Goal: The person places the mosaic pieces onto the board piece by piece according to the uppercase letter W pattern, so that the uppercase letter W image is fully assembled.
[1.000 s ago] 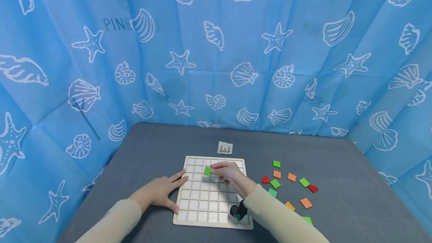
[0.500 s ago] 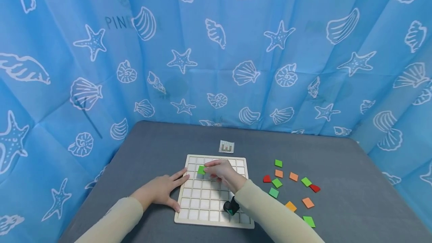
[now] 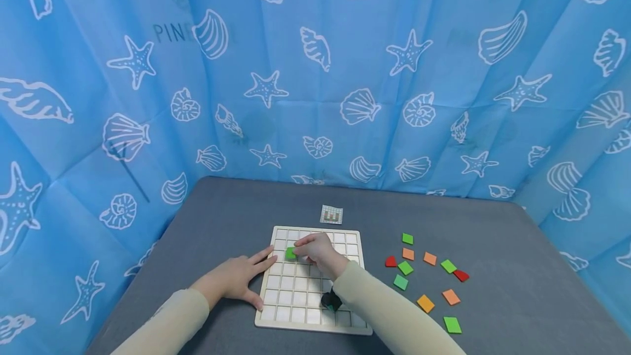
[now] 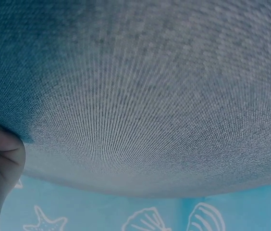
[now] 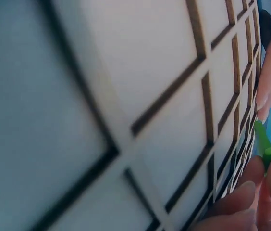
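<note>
A pale wooden grid board [image 3: 291,324] with white square cells lies on the table. My right hand [image 3: 321,253] is over its upper left part and pinches a green square tile [image 3: 291,253] between thumb and fingers. In the right wrist view that green tile [image 5: 263,143] is seen edge-on, close over the grid, with the fingertips [image 5: 243,192] at its near end. My left hand [image 3: 236,280] rests with spread fingers along the board's left edge, thumb near the lower left corner. The left wrist view shows part of the left hand [image 4: 3,159] beside the grey cloth.
Right of the board lie loose tiles: several green ones [image 3: 452,325], several orange ones [image 3: 425,303] and two red pieces [image 3: 391,261]. A small printed pattern card [image 3: 331,215] lies behind the board. A blue shell-print curtain [image 3: 315,86] borders the grey table [image 3: 236,201].
The right hand has carried the green tile leftward across the board, then slightly down toward a cell near the left side. The left hand stays at the board's edge.
</note>
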Demonstrator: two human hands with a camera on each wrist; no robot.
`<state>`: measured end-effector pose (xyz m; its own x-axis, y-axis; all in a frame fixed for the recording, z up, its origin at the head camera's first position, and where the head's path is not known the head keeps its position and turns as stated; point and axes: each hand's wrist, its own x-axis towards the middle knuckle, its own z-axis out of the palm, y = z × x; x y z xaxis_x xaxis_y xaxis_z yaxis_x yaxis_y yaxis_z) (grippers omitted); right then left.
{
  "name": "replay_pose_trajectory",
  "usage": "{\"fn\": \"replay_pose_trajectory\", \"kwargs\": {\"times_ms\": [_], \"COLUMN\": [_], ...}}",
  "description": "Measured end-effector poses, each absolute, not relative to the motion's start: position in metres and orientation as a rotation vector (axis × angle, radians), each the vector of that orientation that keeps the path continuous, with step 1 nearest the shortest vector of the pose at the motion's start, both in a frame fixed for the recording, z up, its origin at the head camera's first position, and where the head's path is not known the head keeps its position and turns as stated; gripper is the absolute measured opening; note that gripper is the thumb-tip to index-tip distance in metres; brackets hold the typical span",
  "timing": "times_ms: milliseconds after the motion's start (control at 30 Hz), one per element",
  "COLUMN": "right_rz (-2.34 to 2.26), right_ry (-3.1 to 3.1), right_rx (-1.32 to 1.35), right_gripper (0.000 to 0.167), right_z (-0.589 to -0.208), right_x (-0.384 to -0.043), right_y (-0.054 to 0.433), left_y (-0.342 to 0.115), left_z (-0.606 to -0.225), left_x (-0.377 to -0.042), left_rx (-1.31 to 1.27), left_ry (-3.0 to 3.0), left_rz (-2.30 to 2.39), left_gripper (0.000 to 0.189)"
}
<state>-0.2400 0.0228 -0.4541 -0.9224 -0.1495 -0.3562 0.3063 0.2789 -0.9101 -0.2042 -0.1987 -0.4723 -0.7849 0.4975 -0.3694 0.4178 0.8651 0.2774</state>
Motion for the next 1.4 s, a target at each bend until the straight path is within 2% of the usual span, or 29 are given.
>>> {"fn": "replay_pose_trajectory", "kwargs": {"times_ms": [233, 900, 1200, 1400], "right_rz": [-1.680, -1.588, -1.634, -1.699], "right_ry": [2.244, 2.326, 2.319, 2.225], "right_rx": [0.159, 0.157, 0.144, 0.098], "right_gripper": [0.003, 0.004, 0.005, 0.016], "right_z": [-0.457, -0.460, -0.457, -0.452], "right_x": [-0.240, -0.243, -0.238, -0.230], "right_y": [0.017, 0.016, 0.018, 0.027], "left_y": [-0.200, -0.199, -0.198, -0.199], "left_z": [-0.472, -0.470, -0.471, -0.471], "left_x": [-0.203, -0.203, -0.204, -0.203], "left_rx": [0.713, 0.699, 0.669, 0.684], "left_ry": [2.604, 2.604, 2.611, 2.604], "left_rz": [0.271, 0.270, 0.252, 0.269], "left_gripper": [0.106, 0.106, 0.106, 0.106]}}
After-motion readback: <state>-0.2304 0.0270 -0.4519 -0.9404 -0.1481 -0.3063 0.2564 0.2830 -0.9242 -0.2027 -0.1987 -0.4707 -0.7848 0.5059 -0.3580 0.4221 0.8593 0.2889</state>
